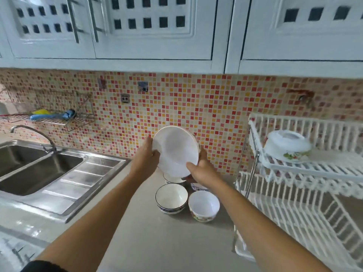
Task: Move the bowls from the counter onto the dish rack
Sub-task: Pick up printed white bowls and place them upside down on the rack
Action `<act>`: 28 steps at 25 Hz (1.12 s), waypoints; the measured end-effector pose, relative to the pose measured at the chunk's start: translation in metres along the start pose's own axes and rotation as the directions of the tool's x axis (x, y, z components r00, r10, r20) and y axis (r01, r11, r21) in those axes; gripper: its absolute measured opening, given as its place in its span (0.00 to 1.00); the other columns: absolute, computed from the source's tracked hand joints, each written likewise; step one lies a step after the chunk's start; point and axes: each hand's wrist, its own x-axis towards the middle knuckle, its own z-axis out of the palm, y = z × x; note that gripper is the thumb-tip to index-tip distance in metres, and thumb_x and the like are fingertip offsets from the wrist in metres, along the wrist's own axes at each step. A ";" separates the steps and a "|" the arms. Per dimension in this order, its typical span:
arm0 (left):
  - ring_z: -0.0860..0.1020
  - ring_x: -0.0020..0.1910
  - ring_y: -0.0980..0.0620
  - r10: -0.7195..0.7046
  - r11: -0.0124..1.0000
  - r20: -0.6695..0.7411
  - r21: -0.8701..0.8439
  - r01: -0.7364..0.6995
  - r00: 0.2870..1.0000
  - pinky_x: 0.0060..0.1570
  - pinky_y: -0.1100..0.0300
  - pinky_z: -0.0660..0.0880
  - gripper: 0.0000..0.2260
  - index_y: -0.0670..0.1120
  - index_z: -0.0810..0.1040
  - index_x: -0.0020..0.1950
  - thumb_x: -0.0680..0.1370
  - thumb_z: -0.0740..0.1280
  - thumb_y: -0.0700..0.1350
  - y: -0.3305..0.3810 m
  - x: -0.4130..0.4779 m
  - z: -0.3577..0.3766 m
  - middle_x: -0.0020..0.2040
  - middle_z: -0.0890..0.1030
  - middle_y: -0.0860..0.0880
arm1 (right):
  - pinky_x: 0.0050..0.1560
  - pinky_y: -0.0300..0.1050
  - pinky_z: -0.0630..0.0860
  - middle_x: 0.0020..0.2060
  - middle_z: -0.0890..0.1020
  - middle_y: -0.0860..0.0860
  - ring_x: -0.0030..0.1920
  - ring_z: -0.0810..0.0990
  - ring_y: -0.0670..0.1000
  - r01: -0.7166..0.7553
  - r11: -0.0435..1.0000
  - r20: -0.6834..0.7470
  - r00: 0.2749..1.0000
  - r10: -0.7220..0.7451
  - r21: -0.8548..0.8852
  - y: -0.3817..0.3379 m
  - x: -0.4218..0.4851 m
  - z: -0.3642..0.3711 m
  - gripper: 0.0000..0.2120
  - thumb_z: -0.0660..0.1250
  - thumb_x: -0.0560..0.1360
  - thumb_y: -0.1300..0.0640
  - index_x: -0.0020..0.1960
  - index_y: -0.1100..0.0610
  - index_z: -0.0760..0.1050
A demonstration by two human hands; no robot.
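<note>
A large white bowl (174, 150) is held up over the counter, tilted with its inside facing me. My left hand (145, 156) grips its left rim and my right hand (202, 169) grips its lower right rim. Below it on the grey counter (149, 236) stand a blue-rimmed bowl (171, 198) and a floral white bowl (203, 206). Two more bowls behind them are partly hidden by my hands. The white two-tier dish rack (306, 173) stands to the right. One floral bowl (287, 147) lies upside down on its upper tier.
A steel double sink (39, 169) with a tap (33, 134) fills the left side. A wire shelf (51, 116) with brushes hangs on the mosaic wall. White wall cupboards (157, 30) hang overhead. The rack's lower tier (294, 216) is open slats.
</note>
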 end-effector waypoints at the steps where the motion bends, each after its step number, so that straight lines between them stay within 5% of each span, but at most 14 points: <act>1: 0.74 0.43 0.46 0.038 0.999 -0.018 -0.012 -0.039 0.999 0.41 0.50 0.78 0.11 0.39 0.68 0.61 0.78 0.59 0.37 0.019 0.001 0.002 0.48 0.75 0.44 | 0.48 0.50 0.83 0.61 0.72 0.52 0.53 0.78 0.56 0.024 1.000 -0.043 0.999 -0.024 -0.011 -0.007 -0.004 -0.016 0.28 0.58 0.77 0.61 0.73 0.48 0.52; 2: 0.74 0.43 0.47 0.084 0.996 -0.029 -0.031 -0.085 0.996 0.40 0.53 0.77 0.12 0.40 0.68 0.62 0.79 0.59 0.38 0.038 0.005 0.007 0.49 0.76 0.44 | 0.48 0.54 0.82 0.59 0.73 0.53 0.54 0.77 0.57 0.059 0.997 -0.098 0.993 -0.063 -0.044 -0.016 -0.010 -0.035 0.27 0.57 0.76 0.64 0.72 0.49 0.54; 5: 0.78 0.43 0.49 0.276 0.961 -0.013 -0.022 -0.276 0.961 0.37 0.60 0.78 0.14 0.43 0.68 0.65 0.80 0.59 0.44 0.095 0.013 0.019 0.55 0.80 0.45 | 0.41 0.43 0.77 0.53 0.73 0.49 0.49 0.76 0.54 0.186 0.947 -0.250 0.935 -0.252 -0.260 -0.034 -0.025 -0.096 0.28 0.55 0.77 0.66 0.73 0.51 0.54; 8: 0.77 0.44 0.54 0.441 0.894 0.015 -0.093 -0.438 0.897 0.39 0.67 0.76 0.17 0.45 0.67 0.69 0.79 0.59 0.45 0.147 0.013 0.027 0.61 0.79 0.45 | 0.35 0.38 0.71 0.58 0.76 0.54 0.45 0.75 0.53 0.234 0.868 -0.342 0.850 -0.401 -0.438 -0.046 -0.038 -0.154 0.28 0.56 0.76 0.67 0.73 0.50 0.55; 10: 0.77 0.41 0.58 0.553 0.824 0.037 -0.170 -0.540 0.832 0.32 0.74 0.71 0.22 0.48 0.64 0.72 0.77 0.55 0.46 0.176 0.010 0.031 0.63 0.77 0.47 | 0.42 0.39 0.72 0.63 0.74 0.54 0.50 0.77 0.55 0.254 0.781 -0.350 0.785 -0.511 -0.570 -0.048 -0.043 -0.189 0.30 0.58 0.76 0.67 0.74 0.50 0.55; 12: 0.75 0.46 0.61 0.617 0.768 0.062 -0.267 -0.583 0.785 0.37 0.70 0.70 0.26 0.50 0.63 0.72 0.73 0.53 0.47 0.204 0.007 0.041 0.66 0.75 0.49 | 0.46 0.44 0.74 0.66 0.71 0.55 0.53 0.78 0.56 0.221 0.691 -0.322 0.760 -0.564 -0.688 -0.044 -0.046 -0.224 0.33 0.61 0.75 0.66 0.75 0.50 0.53; 14: 0.76 0.57 0.53 0.623 0.765 0.142 -0.317 -0.560 0.769 0.52 0.60 0.74 0.26 0.50 0.61 0.73 0.75 0.51 0.54 0.224 0.007 0.061 0.70 0.71 0.47 | 0.41 0.47 0.75 0.66 0.70 0.57 0.43 0.79 0.56 0.145 0.595 -0.291 0.766 -0.573 -0.791 -0.034 -0.047 -0.252 0.34 0.61 0.75 0.66 0.76 0.51 0.50; 17: 0.78 0.59 0.42 0.576 0.817 0.317 -0.196 -0.542 0.753 0.62 0.42 0.73 0.36 0.52 0.56 0.73 0.71 0.52 0.71 0.248 0.013 0.098 0.67 0.75 0.40 | 0.37 0.46 0.74 0.69 0.65 0.55 0.36 0.75 0.51 0.064 0.473 -0.251 0.781 -0.572 -0.879 -0.012 -0.044 -0.282 0.34 0.60 0.76 0.65 0.76 0.51 0.48; 19: 0.81 0.52 0.43 0.536 0.843 0.345 -0.178 -0.508 0.770 0.58 0.42 0.76 0.36 0.51 0.57 0.72 0.71 0.56 0.70 0.261 0.018 0.122 0.61 0.79 0.39 | 0.54 0.53 0.78 0.74 0.58 0.54 0.53 0.78 0.56 0.063 0.520 -0.262 0.808 -0.527 -0.852 0.004 -0.036 -0.304 0.41 0.66 0.75 0.62 0.77 0.49 0.44; 21: 0.81 0.50 0.44 0.496 0.868 0.344 -0.197 -0.455 0.797 0.55 0.47 0.78 0.32 0.49 0.60 0.71 0.73 0.63 0.62 0.268 0.025 0.144 0.58 0.80 0.39 | 0.72 0.57 0.62 0.77 0.47 0.50 0.74 0.60 0.56 0.097 0.709 -0.260 0.888 -0.378 -0.699 0.019 -0.030 -0.327 0.51 0.73 0.70 0.52 0.77 0.47 0.38; 24: 0.80 0.52 0.44 0.438 0.898 0.422 -0.233 -0.372 0.793 0.51 0.52 0.80 0.31 0.49 0.62 0.69 0.71 0.70 0.57 0.267 0.036 0.172 0.60 0.78 0.40 | 0.72 0.53 0.56 0.78 0.45 0.47 0.76 0.53 0.52 0.090 0.879 -0.159 0.970 -0.183 -0.469 0.040 -0.025 -0.350 0.55 0.75 0.66 0.47 0.76 0.45 0.36; 28: 0.76 0.57 0.44 0.356 0.934 0.507 -0.210 -0.288 0.785 0.54 0.49 0.79 0.33 0.51 0.62 0.66 0.67 0.75 0.55 0.265 0.043 0.200 0.63 0.73 0.43 | 0.74 0.53 0.58 0.78 0.47 0.46 0.76 0.54 0.52 0.097 0.880 -0.056 0.989 -0.139 -0.465 0.068 -0.004 -0.362 0.49 0.70 0.71 0.44 0.77 0.46 0.39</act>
